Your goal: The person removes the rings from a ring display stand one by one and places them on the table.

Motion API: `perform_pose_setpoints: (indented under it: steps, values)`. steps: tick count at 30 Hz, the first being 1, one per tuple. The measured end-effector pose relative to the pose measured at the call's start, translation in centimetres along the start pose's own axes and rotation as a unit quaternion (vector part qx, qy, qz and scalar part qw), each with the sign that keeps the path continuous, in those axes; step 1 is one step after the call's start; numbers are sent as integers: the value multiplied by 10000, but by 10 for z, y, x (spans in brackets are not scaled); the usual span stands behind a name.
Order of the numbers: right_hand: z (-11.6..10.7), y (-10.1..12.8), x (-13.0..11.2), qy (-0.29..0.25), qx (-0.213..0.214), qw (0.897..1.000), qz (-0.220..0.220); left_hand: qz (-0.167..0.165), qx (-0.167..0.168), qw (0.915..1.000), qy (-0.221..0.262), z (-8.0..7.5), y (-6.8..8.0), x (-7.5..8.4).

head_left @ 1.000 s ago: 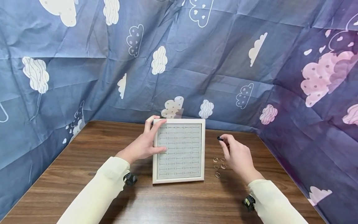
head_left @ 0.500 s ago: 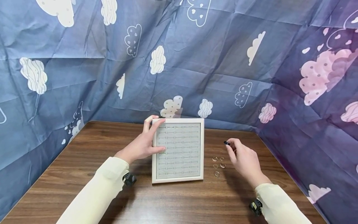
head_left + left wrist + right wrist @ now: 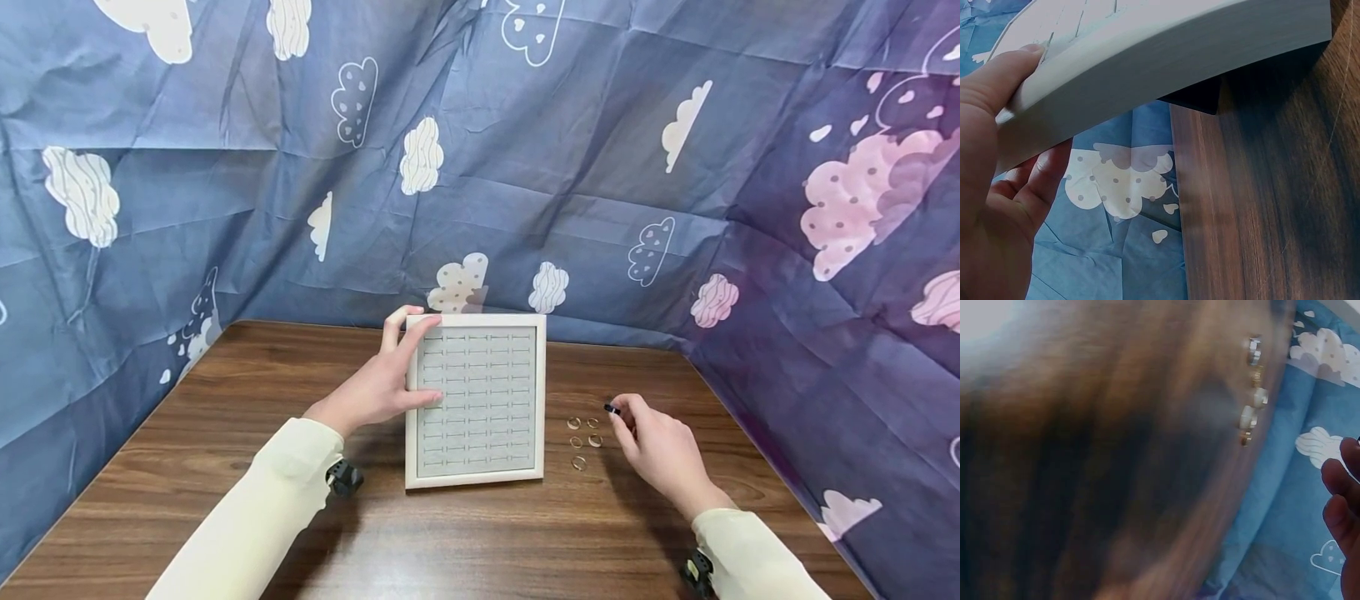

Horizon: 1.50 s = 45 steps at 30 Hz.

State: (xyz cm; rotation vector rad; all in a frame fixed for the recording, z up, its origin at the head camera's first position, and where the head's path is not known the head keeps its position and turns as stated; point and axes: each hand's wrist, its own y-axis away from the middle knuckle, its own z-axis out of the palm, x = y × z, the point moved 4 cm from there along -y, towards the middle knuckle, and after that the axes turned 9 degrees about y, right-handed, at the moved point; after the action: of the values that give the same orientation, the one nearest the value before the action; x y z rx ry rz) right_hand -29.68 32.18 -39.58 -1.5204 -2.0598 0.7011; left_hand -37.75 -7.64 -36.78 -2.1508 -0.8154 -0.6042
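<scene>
A white-framed ring display (image 3: 476, 400) with rows of slots in its grey pad stands tilted on the table. My left hand (image 3: 375, 383) grips its upper left side, thumb on the front and other fingers round the back, as the left wrist view shows. To the right of the display, my right hand (image 3: 663, 446) pinches a small black ring (image 3: 612, 408) between thumb and fingertips. Several metal rings (image 3: 595, 441) lie on the wood just left of that hand. In the right wrist view only part of the right hand (image 3: 1347, 494) shows, and the black ring is hidden.
The brown wooden table (image 3: 465, 550) reaches back to a blue cloth (image 3: 495, 167) printed with clouds, which also hangs at both sides. A dark stand (image 3: 1194, 97) props the display from behind. Each wrist wears a small black camera (image 3: 344, 477).
My right hand has moved right and down toward the tabletop with the black ring. The left hand keeps its grip on the display, and the head view has shifted slightly.
</scene>
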Motion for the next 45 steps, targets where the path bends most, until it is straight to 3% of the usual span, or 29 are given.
perform_pose_setpoints:
  steps: [13, 19, 30, 45]
  values:
    - [17, 22, 4, 51, -936, 9956, 64, -81, -30, 10000, 3, 1, -1, 0]
    - [22, 28, 3, 144, -1171, 9930, -55, -4, 8, 10000, -14, 1, 0, 0]
    - [29, 34, 0, 166, -1840, 9828, -71, 29, 9, 10000, 10, 1, 0, 0]
    - [36, 35, 0, -33, -2370, 9715, 44, 8, 12, 10000, 9, 0, 0, 1]
